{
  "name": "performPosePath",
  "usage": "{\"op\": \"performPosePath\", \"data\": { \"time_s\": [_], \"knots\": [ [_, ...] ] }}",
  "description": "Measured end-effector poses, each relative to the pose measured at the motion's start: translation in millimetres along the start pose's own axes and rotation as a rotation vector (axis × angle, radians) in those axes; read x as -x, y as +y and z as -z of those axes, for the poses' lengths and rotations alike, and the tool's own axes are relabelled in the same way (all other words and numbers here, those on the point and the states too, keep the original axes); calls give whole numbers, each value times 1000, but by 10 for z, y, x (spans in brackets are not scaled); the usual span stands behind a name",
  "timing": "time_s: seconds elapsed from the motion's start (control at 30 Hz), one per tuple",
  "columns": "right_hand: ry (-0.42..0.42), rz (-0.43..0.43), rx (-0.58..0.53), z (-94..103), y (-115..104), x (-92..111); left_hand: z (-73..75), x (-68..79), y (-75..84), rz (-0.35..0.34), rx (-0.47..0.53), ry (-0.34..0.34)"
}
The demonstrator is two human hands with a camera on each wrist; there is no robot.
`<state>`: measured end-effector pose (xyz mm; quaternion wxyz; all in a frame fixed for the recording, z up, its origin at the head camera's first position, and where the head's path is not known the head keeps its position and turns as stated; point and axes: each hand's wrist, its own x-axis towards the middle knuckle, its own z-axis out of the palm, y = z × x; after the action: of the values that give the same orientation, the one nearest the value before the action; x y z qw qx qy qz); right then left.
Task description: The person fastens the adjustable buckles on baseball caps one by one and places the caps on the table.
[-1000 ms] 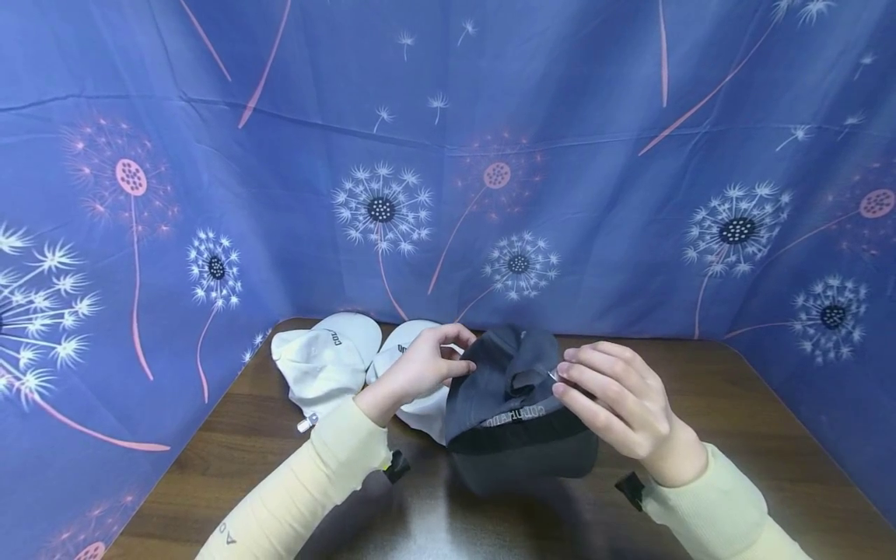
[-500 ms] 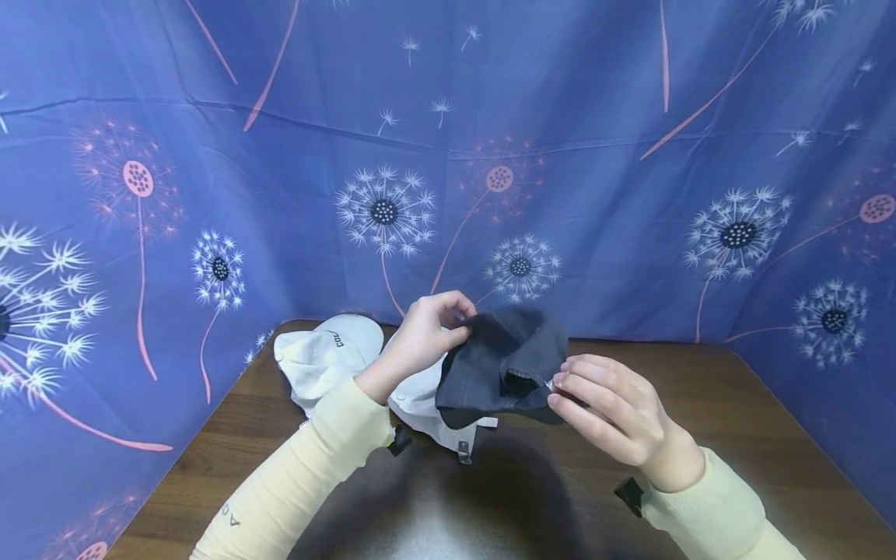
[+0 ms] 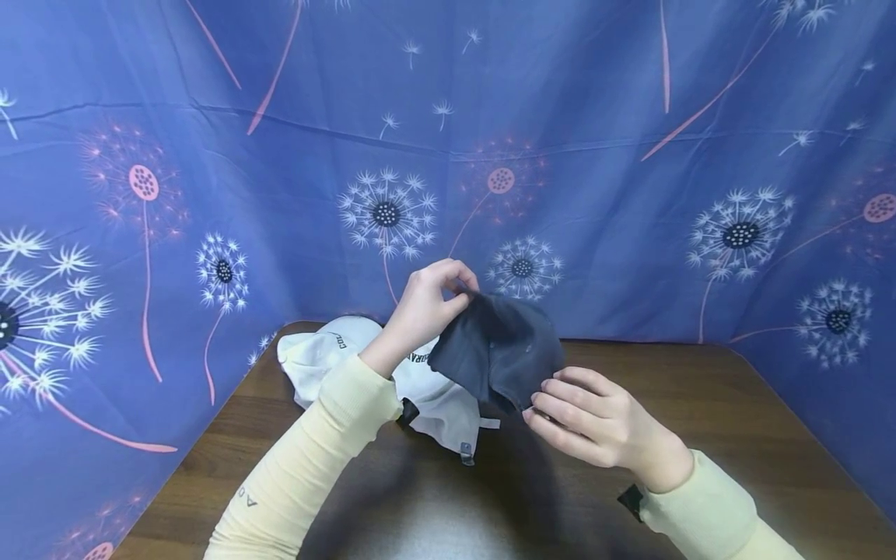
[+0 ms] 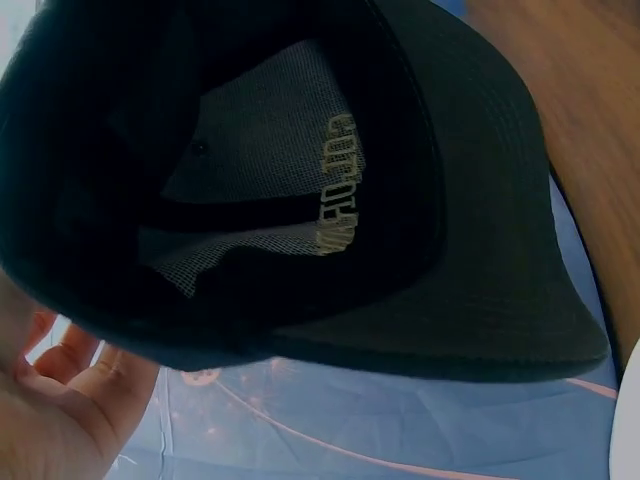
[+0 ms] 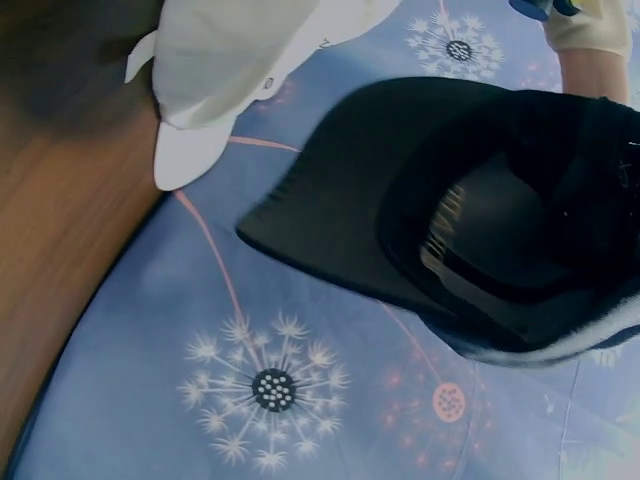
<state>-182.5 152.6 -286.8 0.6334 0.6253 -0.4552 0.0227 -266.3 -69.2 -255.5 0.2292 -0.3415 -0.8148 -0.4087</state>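
A dark baseball cap (image 3: 500,350) hangs raised over the table, held between both hands. My left hand (image 3: 430,303) pinches its upper left edge with thumb and fingers. At its lower right, my right hand (image 3: 591,420) pinches the rear edge near the strap. The brim (image 4: 500,220) and the hollow underside show in the left wrist view, with lettering reversed on the mesh inside. In the head view the brim is hidden behind the crown. Behind my left forearm lie two white caps: the nearer one (image 3: 448,408) and the farther one (image 3: 308,362).
A brown wooden table (image 3: 672,389) carries the caps. A blue cloth with dandelion prints (image 3: 602,155) hangs around its back and sides. The nearer white cap's loose strap (image 3: 490,423) sticks out to the right, beside a small buckle (image 3: 467,451).
My left hand has risen, lifting and turning the dark cap so its brim swings away and its rear faces me. My right hand has shifted slightly left. More of the nearer white cap shows.
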Motion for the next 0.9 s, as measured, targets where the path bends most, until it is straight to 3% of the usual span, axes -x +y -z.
{"op": "performPosePath", "data": {
  "time_s": [0.23, 0.37, 0.43, 0.53, 0.67, 0.73, 0.83, 0.9],
  "knots": [
    [-45, 31, 28, 11, -37, 43, -16, -59, 56, -52, 7, 30],
    [72, -1, 58, 15, -26, 81, -36, -59, 68, -61, 23, 62],
    [139, -93, 73, 17, 1, 116, -51, -55, 68, -70, 31, 72],
    [170, -319, 67, 22, 47, 185, -82, -50, 68, -85, 42, 78],
    [19, -669, 11, 89, 78, 364, -135, -46, 76, -89, 64, 68],
    [-73, -804, -24, 128, 88, 482, -167, -45, 88, -88, 71, 60],
    [-170, -930, -77, 167, 110, 643, -220, -51, 111, -92, 83, 50],
    [-196, -961, -110, 183, 125, 722, -258, -60, 122, -100, 91, 46]
  ]
}}
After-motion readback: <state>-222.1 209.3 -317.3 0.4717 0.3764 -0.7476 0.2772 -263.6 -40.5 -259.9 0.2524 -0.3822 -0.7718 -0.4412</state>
